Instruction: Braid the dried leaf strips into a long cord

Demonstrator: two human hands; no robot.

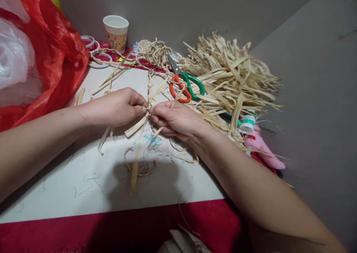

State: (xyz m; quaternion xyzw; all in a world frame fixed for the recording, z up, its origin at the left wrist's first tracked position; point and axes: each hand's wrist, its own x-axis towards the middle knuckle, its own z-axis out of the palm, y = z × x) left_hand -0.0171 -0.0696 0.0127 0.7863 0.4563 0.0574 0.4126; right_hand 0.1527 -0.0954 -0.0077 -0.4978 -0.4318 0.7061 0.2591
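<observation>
Red bag (63,55) cropped left, 2 forearms (52,134) cropped, braid (150,86) hidden where pinched

Rough straw braid (150,86), glossy bag (63,55)

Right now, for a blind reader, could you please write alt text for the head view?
A person's left hand and right hand pinch the near end of a braid of dry strips over a white surface. Beyond the right hand lie scissors and a heap of loose strips; a cup and red bag are farther left.
</observation>
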